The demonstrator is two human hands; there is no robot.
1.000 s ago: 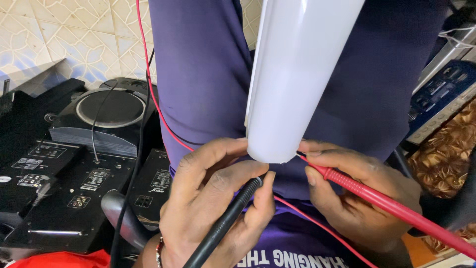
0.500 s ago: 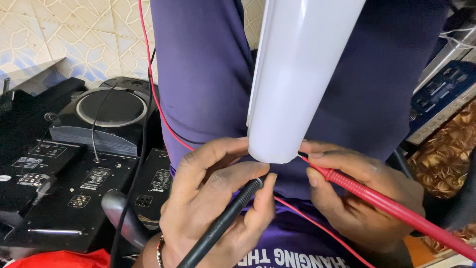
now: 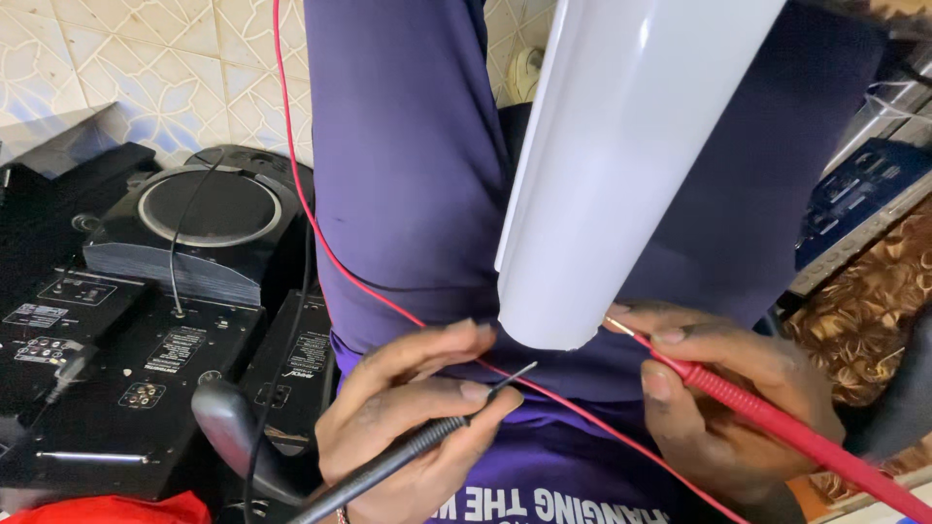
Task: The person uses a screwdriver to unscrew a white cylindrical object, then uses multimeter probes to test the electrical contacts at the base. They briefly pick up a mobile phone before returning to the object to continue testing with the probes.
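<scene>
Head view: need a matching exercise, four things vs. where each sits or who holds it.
Things:
1. black probe
2. red probe
3. white tube
4. round speaker

Places:
A. pinched in the right hand
B. on the black audio units at the left
C. held in the left hand
D. upright in the middle, lower end between the two probe tips

Pairs: 1-C, 2-A, 3-D, 4-B

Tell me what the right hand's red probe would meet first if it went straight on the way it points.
Held by the right hand, the red probe points up-left; its metal tip is already at the lower end of the white tube. That tube comes first, though depth is unclear.
</scene>
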